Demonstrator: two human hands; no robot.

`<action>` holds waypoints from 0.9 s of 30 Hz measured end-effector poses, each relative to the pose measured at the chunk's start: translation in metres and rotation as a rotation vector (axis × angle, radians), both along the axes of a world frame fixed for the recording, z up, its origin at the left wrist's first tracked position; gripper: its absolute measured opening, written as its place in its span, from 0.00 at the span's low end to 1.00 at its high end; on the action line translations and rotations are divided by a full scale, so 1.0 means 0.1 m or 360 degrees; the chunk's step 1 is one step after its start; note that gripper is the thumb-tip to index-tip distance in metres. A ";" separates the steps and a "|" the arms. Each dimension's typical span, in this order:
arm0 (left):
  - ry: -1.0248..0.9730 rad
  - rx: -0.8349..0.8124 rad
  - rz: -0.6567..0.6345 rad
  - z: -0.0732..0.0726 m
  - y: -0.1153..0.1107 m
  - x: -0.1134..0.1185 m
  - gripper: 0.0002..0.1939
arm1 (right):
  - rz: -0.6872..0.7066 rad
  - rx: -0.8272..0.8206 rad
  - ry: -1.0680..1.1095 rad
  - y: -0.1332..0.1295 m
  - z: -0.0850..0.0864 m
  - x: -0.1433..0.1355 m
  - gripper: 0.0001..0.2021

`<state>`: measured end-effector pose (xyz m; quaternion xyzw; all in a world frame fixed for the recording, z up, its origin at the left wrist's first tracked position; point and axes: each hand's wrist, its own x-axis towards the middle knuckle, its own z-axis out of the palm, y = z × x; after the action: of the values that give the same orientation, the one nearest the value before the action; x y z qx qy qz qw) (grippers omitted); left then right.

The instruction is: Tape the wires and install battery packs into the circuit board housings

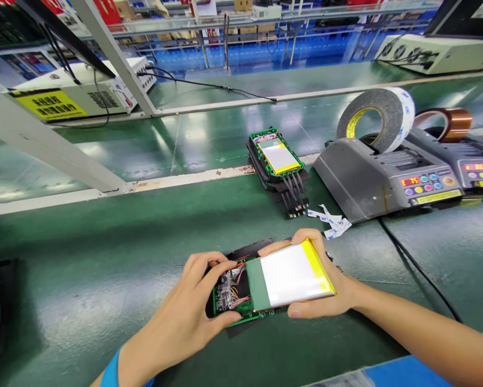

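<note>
A green-framed device [225,293] with a small circuit board and thin coloured wires lies on the green bench. My left hand [203,295] grips its left end, thumb on the near edge and fingers on the far edge. A flat silver battery pack [295,274] with a yellow edge and a green end strip is over the device's right part. My right hand [322,279] holds the pack by its right end, fingers along the far side and thumb on the near side. The pack's underside is hidden.
Beyond my hands, a second device [279,156] with black cables stands on the bench [144,231]. White tape scraps [333,223] lie beside a grey tape dispenser [386,177]. A metal post [56,140] slants at the left; a black cable [418,269] runs at the right.
</note>
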<state>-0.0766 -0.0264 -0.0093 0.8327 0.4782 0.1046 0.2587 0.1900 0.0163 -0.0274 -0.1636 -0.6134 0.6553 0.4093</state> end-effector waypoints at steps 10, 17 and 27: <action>-0.0083 -0.0114 0.0073 -0.01 0.03 0.08 0.28 | 0.0033 0.0040 -0.0018 0.00 -0.03 0.02 0.36; -0.0160 -0.0235 0.0124 -0.02 0.07 0.22 0.23 | 0.0000 0.0192 -0.0234 0.02 -0.03 0.02 0.36; -0.0005 -0.0313 0.0093 0.00 0.07 0.26 0.16 | -0.0075 0.0572 -0.1204 0.01 0.37 0.14 0.42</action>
<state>-0.0510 -0.0198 -0.0094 0.7889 0.5099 0.0660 0.3367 0.2044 0.0173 0.0099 -0.3327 -0.8212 0.4220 0.1920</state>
